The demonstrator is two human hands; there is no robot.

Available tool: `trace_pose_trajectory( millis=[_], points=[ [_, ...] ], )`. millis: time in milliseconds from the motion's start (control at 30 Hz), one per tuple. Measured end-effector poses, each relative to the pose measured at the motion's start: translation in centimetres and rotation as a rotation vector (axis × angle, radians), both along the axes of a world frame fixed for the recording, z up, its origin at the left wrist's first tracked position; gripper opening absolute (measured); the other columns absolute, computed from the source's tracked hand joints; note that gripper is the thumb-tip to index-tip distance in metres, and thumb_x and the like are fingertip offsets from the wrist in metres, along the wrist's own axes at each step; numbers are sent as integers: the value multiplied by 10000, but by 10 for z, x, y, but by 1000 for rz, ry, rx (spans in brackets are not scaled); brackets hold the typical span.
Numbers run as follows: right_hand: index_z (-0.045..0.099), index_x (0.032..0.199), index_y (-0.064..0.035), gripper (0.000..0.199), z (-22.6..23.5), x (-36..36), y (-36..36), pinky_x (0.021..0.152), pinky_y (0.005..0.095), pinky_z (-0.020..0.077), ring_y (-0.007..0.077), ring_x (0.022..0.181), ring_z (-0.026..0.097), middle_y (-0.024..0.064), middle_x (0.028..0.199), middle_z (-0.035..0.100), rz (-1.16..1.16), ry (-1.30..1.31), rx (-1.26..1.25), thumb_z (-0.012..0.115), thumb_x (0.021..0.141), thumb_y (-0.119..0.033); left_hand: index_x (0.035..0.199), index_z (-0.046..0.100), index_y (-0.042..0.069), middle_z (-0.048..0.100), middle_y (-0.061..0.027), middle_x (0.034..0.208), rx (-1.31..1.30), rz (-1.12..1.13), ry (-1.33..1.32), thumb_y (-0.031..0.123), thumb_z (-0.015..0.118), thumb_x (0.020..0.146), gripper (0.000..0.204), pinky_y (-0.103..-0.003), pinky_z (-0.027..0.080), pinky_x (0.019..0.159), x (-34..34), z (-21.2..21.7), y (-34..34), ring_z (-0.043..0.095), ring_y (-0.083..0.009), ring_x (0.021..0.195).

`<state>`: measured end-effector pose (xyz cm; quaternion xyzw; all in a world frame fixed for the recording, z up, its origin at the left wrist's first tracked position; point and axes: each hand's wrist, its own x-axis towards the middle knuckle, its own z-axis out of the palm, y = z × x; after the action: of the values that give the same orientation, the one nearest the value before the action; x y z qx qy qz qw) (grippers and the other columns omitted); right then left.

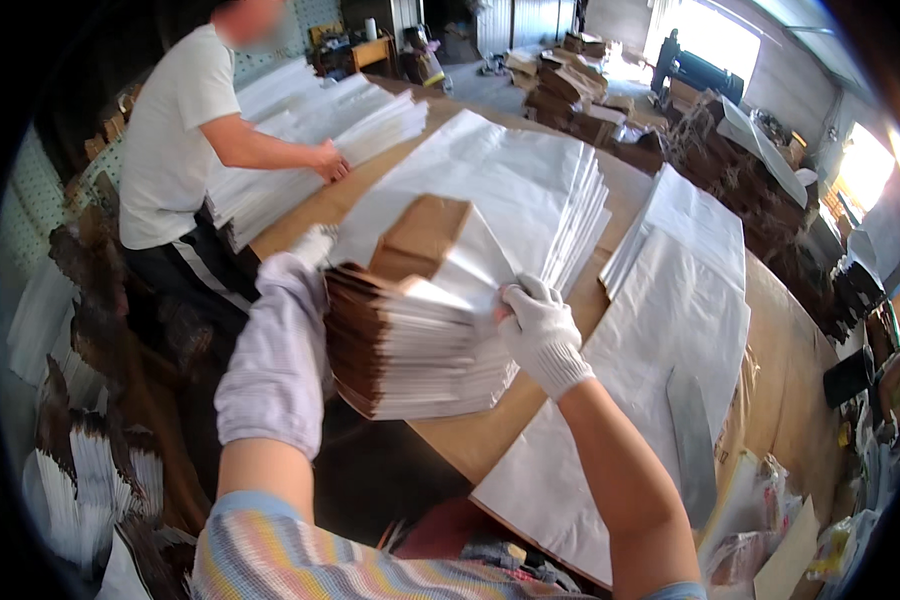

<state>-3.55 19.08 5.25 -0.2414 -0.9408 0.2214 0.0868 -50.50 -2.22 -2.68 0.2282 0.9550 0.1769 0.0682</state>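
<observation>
Both gloved hands, left hand [305, 262] and right hand [540, 335], have fingers clamped on a thick bundle of paper bags [410, 345] held above the desk [780, 400] edge; loose top bags could slide off between the fingers.

Both gloved hands hold a thick stack of folded paper bags [410, 340], brown at the folds and white on the faces, lifted just above the near edge of the tabletop [790, 360]. The left hand [305, 255] grips the stack's far left side, the forearm covered by a pale sleeve guard; the right hand [540, 330] clamps the right edge. Behind the stack lies a fanned pile of white sheets [510, 180], and more white sheets [670, 300] spread to the right, with a long knife [692, 440] resting on them. At the upper left a person in a white shirt [170, 130] presses a hand onto another white pile [310, 130].
</observation>
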Motion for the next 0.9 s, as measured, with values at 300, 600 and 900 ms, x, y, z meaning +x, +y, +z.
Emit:
trace_pose_trajectory(
  millis=[300,600,900],
  points=[
    [604,1330,-20,660,-129,314,-32,1144,486,408,398,1358,508,196,1453,557,-258,-157,315,813,800,-352,1377,585,-92,637,-189,1376,942,-339,553,123,521,1077,375,-373,409,1143,321,134,-61,603,-262,1260],
    [674,1049,-25,415,-125,402,-45,921,443,532,335,1081,643,145,1169,669,-1112,-192,37,846,784,-294,1214,679,47,649,-149,1375,594,-1053,-181,83,806,753,480,-470,481,1094,497,-50,66,565,-408,1312],
    [684,894,-101,174,-145,438,-27,666,353,535,248,796,678,47,891,689,-212,289,543,796,776,-38,1154,732,59,699,-106,1314,330,-1253,62,-83,677,798,387,-419,473,1132,463,-42,75,584,-342,1324]
  ],
)
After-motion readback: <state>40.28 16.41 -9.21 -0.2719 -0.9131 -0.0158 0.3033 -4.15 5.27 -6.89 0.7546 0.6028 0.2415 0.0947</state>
